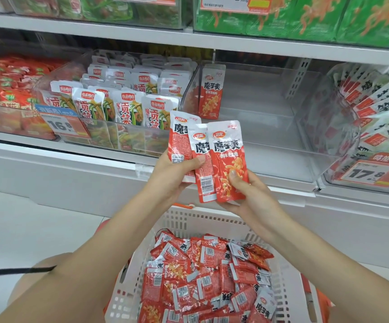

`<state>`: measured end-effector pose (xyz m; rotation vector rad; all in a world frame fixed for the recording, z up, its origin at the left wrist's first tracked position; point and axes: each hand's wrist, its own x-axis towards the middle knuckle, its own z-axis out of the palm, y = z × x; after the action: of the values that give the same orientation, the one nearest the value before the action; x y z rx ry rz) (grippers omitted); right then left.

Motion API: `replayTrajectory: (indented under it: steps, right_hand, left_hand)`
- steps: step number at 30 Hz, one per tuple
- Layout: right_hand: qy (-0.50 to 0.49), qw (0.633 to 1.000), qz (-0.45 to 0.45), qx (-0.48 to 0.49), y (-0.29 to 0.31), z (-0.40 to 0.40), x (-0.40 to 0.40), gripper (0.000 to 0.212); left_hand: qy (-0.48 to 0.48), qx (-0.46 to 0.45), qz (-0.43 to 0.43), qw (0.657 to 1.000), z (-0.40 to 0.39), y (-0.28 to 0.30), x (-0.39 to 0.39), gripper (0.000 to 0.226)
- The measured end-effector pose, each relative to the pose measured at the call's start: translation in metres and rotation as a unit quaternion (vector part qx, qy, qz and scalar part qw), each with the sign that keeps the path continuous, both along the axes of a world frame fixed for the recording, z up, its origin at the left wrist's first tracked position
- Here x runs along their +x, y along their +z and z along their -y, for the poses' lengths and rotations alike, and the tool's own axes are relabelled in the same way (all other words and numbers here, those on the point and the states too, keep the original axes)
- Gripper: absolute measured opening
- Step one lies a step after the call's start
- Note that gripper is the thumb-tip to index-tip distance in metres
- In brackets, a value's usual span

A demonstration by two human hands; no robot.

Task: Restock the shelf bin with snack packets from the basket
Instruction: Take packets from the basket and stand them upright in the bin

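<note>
Only one packet (211, 92) stands in the clear bin (270, 127). The left hand (172, 176) and right hand (247, 192) pinch three packets (208, 157). The basket (195, 220) is full.

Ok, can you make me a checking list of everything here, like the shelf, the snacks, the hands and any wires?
Surface: white shelf ledge carrying clear bins.
Job's things: clear shelf bin with one red packet upright at its left wall; white basket full of red packets.
Clutter: nothing seen.
Grippers: left hand and right hand together hold three held packets, fanned out.
Cables: black cable at lower left.
Surroundings: neighbouring bins of white packets; price tags.
</note>
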<state>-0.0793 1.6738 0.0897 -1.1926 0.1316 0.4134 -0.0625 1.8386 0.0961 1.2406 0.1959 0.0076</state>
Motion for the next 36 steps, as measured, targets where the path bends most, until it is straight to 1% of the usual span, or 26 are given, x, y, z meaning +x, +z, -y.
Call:
replayTrajectory:
  steps: [2,5,7,9,11,13,15,16,18,19,20,21,22,23,24,26,27,29,30,31,32,33,34,36]
  right_hand:
    - [-0.021,0.999,0.002,0.025,0.002,0.0,0.002,0.025]
    - [-0.045,0.998,0.015,0.029,0.003,-0.001,0.003,0.023]
    - [-0.045,0.998,0.03,0.026,0.003,-0.002,0.003,0.021]
    - [-0.04,0.998,0.044,0.017,0.004,-0.002,0.002,0.02]
    - [-0.038,0.997,0.066,-0.018,0.004,-0.003,0.002,0.022]
    - [-0.06,0.985,0.13,-0.1,0.004,-0.002,0.002,0.022]
    - [-0.091,0.945,0.249,-0.193,0.005,0.001,0.001,0.032]
    - [-0.087,0.917,0.308,-0.238,0.004,0.002,-0.001,0.039]
    - [-0.048,0.849,0.4,-0.344,0.002,0.0,-0.004,0.048]
    - [-0.016,0.816,0.425,-0.391,-0.002,-0.002,-0.005,0.05]
    - [0.017,0.797,0.429,-0.425,-0.004,-0.004,-0.005,0.051]
    - [0.046,0.795,0.419,-0.437,-0.006,-0.007,-0.005,0.052]
    - [0.069,0.809,0.401,-0.424,-0.007,-0.009,-0.006,0.053]
    - [0.078,0.839,0.379,-0.383,-0.006,-0.01,-0.006,0.054]
    - [0.079,0.875,0.354,-0.321,-0.003,-0.01,-0.006,0.051]
    - [0.071,0.928,0.306,-0.199,0.004,-0.008,-0.009,0.04]
    - [0.057,0.941,0.289,-0.163,0.007,-0.006,-0.009,0.035]
    - [0.024,0.945,0.281,-0.167,0.014,-0.006,-0.005,0.029]
    - [0.006,0.947,0.274,-0.167,0.017,-0.006,-0.002,0.026]
    - [-0.008,0.955,0.253,-0.155,0.017,-0.007,0.001,0.023]
    - [-0.015,0.967,0.217,-0.136,0.017,-0.009,0.003,0.024]
    - [-0.016,0.975,0.18,-0.126,0.014,-0.011,0.004,0.029]
    - [-0.022,0.978,0.16,-0.129,0.012,-0.013,0.005,0.029]
    - [-0.057,0.975,0.154,-0.151,0.01,-0.012,0.008,0.019]
  left_hand:
    - [-0.008,-0.018,-0.002,1.0,0.001,0.002,-0.001,0.022]
    - [-0.02,-0.042,-0.026,0.999,0.003,0.006,-0.003,0.015]
    - [-0.054,-0.069,-0.045,0.995,0.006,0.007,-0.005,0.013]
    - [-0.087,-0.076,-0.054,0.992,0.011,0.007,-0.009,0.016]
    - [-0.076,-0.065,-0.055,0.993,0.015,0.006,-0.012,0.015]
    - [-0.052,-0.065,-0.054,0.995,0.018,0.006,-0.012,0.016]
    - [-0.033,-0.082,-0.056,0.995,0.019,0.007,-0.011,0.016]
    - [-0.028,-0.088,-0.057,0.994,0.02,0.006,-0.01,0.017]
    - [-0.046,-0.11,-0.061,0.991,0.023,0.006,-0.011,0.017]
    - [-0.076,-0.133,-0.063,0.986,0.025,0.008,-0.014,0.017]
    - [-0.118,-0.156,-0.063,0.979,0.027,0.009,-0.016,0.019]
    - [-0.156,-0.175,-0.067,0.97,0.029,0.012,-0.019,0.025]
    - [-0.185,-0.178,-0.067,0.964,0.03,0.012,-0.02,0.035]
    - [-0.203,-0.169,-0.063,0.962,0.029,0.012,-0.02,0.045]
    - [-0.214,-0.145,-0.052,0.965,0.028,0.011,-0.02,0.049]
    - [-0.207,-0.067,-0.026,0.976,0.028,0.004,-0.02,0.045]
    - [-0.188,-0.027,-0.02,0.982,0.028,0.001,-0.02,0.048]
    - [-0.138,0.07,-0.002,0.988,0.029,-0.007,-0.017,0.055]
    - [-0.114,0.145,0.029,0.982,0.029,-0.01,-0.016,0.062]
    - [-0.101,0.227,0.072,0.966,0.03,-0.014,-0.015,0.071]
    - [-0.101,0.294,0.11,0.944,0.031,-0.019,-0.013,0.08]
    - [-0.1,0.353,0.126,0.922,0.032,-0.023,-0.013,0.086]
    - [-0.1,0.393,0.122,0.906,0.035,-0.022,-0.016,0.09]
    - [-0.108,0.435,0.116,0.886,0.04,-0.023,-0.021,0.102]
